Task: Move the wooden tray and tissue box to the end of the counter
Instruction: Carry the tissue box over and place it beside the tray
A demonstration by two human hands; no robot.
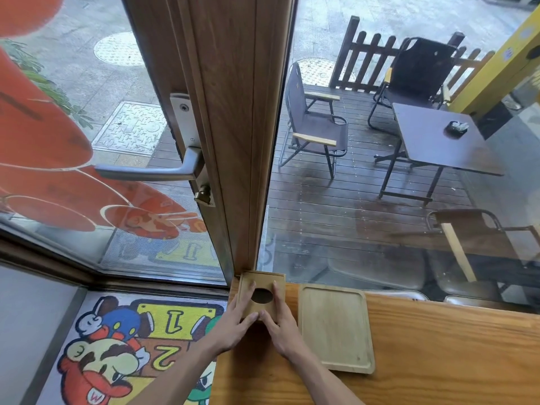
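Hands (pixel 233 320) (pixel 282 321) on tissue box (pixel 261 280), tray (pixel 336 325) beside

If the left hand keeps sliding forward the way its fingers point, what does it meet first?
Probably the wooden door frame: the left hand lies on the tissue box, which already sits near the frame's base. Depth is unclear.

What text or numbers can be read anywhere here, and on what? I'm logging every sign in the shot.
"1" on the yellow plate of the cartoon floor mat.
"2" on the same mat, below it.
"W", apparently, on the red cap of the mat's upside-down character.
Mirrored yellow characters on the door glass sticker: not readable.
Tissue box, wooden tray: no text.
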